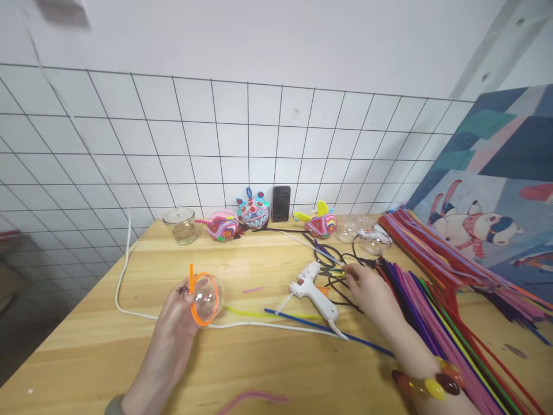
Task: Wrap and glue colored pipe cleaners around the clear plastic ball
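My left hand (175, 323) holds a clear plastic ball (206, 298) with an orange pipe cleaner (199, 300) looped around it, just above the wooden table (268, 374). My right hand (369, 288) reaches over black scissors and wires (334, 274) beside the heap of coloured pipe cleaners (436, 288); whether its fingers grip anything is hidden. A white glue gun (313, 291) lies between my hands, its white cord (125, 271) running left. Blue (328, 329) and yellow (268, 314) pipe cleaners lie on the table near it.
Three colourful decorated balls (254, 212) stand at the back by a wire grid, with a phone (281, 203), a glass jar (184, 226) and clear half shells (367, 239). A painting (492, 219) leans at the right. A pink pipe cleaner (253, 399) lies near the front edge.
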Available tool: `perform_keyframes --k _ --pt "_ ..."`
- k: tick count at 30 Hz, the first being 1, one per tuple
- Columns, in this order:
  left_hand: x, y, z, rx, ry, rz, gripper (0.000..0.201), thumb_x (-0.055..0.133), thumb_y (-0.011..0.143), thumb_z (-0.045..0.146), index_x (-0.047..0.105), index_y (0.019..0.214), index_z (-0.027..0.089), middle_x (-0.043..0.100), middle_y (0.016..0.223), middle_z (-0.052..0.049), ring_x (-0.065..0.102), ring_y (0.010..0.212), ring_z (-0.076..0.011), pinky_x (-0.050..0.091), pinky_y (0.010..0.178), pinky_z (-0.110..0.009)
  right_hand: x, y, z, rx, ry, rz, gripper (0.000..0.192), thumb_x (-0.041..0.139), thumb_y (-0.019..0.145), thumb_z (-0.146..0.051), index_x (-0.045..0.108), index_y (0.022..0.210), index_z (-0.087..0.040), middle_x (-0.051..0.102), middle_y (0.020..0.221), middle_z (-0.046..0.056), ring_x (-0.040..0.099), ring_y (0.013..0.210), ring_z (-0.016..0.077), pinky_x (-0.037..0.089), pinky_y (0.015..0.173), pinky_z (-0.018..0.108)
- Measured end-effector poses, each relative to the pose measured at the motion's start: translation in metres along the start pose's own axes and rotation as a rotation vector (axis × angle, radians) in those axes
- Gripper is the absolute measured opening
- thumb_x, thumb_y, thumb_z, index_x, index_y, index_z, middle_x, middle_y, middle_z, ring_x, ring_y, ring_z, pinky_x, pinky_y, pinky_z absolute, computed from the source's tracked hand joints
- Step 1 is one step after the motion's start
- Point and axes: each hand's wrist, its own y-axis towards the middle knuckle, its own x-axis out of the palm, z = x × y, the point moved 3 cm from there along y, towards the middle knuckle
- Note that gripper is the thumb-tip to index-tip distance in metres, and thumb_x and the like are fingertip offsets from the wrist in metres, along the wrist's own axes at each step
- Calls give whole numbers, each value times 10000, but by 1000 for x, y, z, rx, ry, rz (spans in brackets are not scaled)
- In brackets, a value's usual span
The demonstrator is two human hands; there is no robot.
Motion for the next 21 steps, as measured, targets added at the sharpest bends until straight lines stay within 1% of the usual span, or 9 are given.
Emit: perform_keyframes --k 4,7,9,12,14,18,21 --pt "-1 2 3 -6 -42 22 376 774 618 363 630 935 219 665 1099 -42 605 1012 -269 575 740 -365 4 0 -8 -24 -34 -81 147 568 942 -195 652 1057 -161 725 1012 52 692 920 194 543 836 395" --pt "0 2 4 -7 -67 32 362 776 605 354 641 909 213 672 1087 -45 603 1017 -266 580 722 -343 -3 5 -7 -28 -67 -115 158 564 950 -214 646 1078 -170 714 1016 51 686 922 196 546 833 401" --pt "1 2 4 -20 -84 31 368 777 598 346 648 913 208 680 1064 -47 613 999 -265 582 703 -334 -9 13 -6 -34 -88 -131 170 562 957 -249 639 1091 -181 699 1044 51 678 924 193 545 831 402" --pt "2 0 4 -38 -113 12 370 778 603 335 650 924 204 689 1029 -43 636 938 -251 590 695 -347 -14 36 -6 -47 -115 -165 190 573 953 -293 636 1090 -178 675 1094 58 663 943 198 543 830 408" --pt "3 -1 4 -45 -125 -4 359 778 613 334 646 921 205 694 1022 -38 645 915 -246 597 702 -363 -13 56 -9 -58 -123 -195 209 583 946 -303 629 1106 -176 661 1123 63 656 956 204 542 831 415" --pt "4 -3 4 -53 -130 -20 328 771 643 323 640 921 210 702 1019 -32 659 913 -248 604 738 -403 -2 93 -14 -78 -93 -260 253 591 941 -301 602 1169 -193 627 1198 74 646 984 213 546 826 412" --pt "3 -3 4 -27 -138 -22 278 752 685 314 642 921 215 707 1011 -24 669 904 -235 603 747 -391 9 108 -13 -95 -46 -329 291 599 935 -306 586 1197 -181 618 1212 74 645 989 227 551 818 422"
